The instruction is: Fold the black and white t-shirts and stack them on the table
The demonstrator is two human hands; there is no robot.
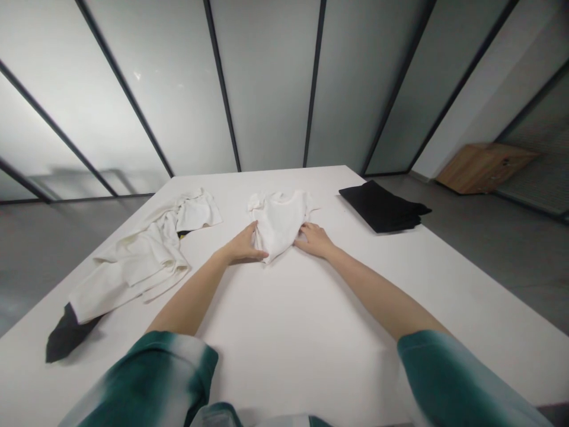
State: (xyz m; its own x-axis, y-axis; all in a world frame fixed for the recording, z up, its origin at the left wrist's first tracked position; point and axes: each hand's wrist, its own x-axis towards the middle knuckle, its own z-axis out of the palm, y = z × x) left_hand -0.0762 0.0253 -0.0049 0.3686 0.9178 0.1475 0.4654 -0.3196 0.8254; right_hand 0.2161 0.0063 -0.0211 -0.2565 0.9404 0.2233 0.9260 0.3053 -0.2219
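Observation:
A crumpled white T-shirt (279,222) lies bunched in the middle of the white table (293,332), its lower part narrowing to a point between my hands. My left hand (243,246) is on the shirt's left side, fingers curled over the fabric edge. From the opposite side, my right hand (313,240) presses its fingers onto the shirt's right edge. Both forearms reach forward from teal-and-white dyed sleeves. Part of the shirt is hidden under my fingers.
A heap of white garments (142,255) lies to the left, with a black cloth (66,335) sticking out near the table edge. A stack of black clothing (382,206) sits at back right. Frosted glass panels stand behind; a wooden cabinet (486,168) is on the floor.

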